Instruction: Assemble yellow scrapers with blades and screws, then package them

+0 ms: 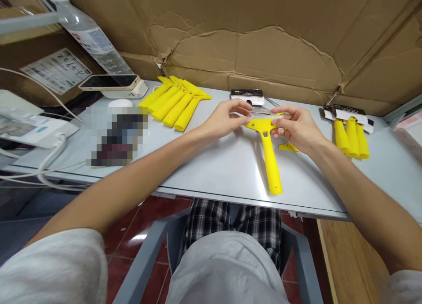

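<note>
**Two hands at the head of a yellow scraper, over a crowded bench**

A creased cardboard sheet (pixel 263 44) stands upright behind the pale bench (pixel 224 172), forming its backdrop. A person in a light shirt and plaid legwear sits at the near edge on a grey plastic chair (pixel 141 264). At the far left is a brown box (pixel 20 53) bearing a paper label, with a clear bottle (pixel 95 40) leaning in front of it.

Smaller, on the left half of the bench, a row of yellow handles (pixel 180 104) lies side by side, overlapping. At the right end, a few yellow tools with black-and-white cards (pixel 352 139) lie together.

The yellow scraper (pixel 272 163) is at the middle of the bench, head away from the person, handle pointing back. The left hand (pixel 229 119), half curled, has thumb and fingertips at the head's left end; the right hand (pixel 298 128) is nearly closed, pinching the right end. Between their fingertips, a metal strip (pixel 262 111) runs along the head's far edge.

Smallest are a phone (pixel 110 82) resting on a white block, a black-and-white packet (pixel 247 97) just beyond the hands, and a loose yellow piece (pixel 288 147) beneath the right one.
</note>
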A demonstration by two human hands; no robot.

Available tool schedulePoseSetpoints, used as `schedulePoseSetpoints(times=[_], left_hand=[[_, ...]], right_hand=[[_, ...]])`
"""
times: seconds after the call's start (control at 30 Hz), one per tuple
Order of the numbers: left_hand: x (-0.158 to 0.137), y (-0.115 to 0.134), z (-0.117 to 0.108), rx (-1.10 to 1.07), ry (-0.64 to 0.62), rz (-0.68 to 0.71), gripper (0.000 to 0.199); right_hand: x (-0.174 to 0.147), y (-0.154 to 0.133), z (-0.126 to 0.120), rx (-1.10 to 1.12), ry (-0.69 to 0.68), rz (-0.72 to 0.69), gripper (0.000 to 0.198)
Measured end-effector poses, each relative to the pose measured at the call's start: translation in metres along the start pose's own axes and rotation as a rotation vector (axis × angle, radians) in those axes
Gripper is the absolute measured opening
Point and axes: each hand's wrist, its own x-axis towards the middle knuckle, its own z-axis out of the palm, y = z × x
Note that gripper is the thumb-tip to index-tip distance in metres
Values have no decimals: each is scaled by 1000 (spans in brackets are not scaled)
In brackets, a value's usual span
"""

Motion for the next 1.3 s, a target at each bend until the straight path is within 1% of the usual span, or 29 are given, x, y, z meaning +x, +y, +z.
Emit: schedulePoseSetpoints(times=[0.07,0.13,0.2,0.43,0.5,0.57,0.63,0.7,0.77,0.93,1.07,1.1,1.13,1.2,1.3], left_hand=[[-2,2,3,-125,-20,-133,38],[-3,4,5,-196,-54,-249,42],[-4,6,6,-228,-64,-306,40],[-6,9,7,-277,-38,-304,37],[-6,10,8,-329,-26,-328,40],[-7,10,10,-432,-26,-357,39],[-8,8,13,-535,-57,-375,31],[-10,5,16,-575,-113,-371,27],[-11,4,18,-567,-159,-366,32],[-15,5,19,-569,-217,-346,65],[-23,10,25,-566,-295,-403,82],[-25,11,27,-555,-296,-406,86],[-26,12,29,-534,-281,-399,90],[-26,12,29,-445,-204,-354,97],[-24,10,23,-195,-93,-204,102]], right_hand=[[0,0,0,0,-3,-1,69],[0,1,0,-1,-4,-2,69],[0,1,0,-4,-10,-2,69],[0,1,0,-2,-15,-9,68],[1,1,0,8,-14,-14,66],[2,3,-1,29,-10,-28,65],[4,5,0,66,4,-38,65],[4,7,1,107,17,-31,65],[4,9,3,136,18,-7,66],[0,9,8,151,10,18,63],[-1,7,8,140,36,11,62],[-1,7,8,143,35,16,61],[0,7,8,146,31,20,61],[0,8,7,143,19,22,62],[1,9,6,108,4,-13,67]])
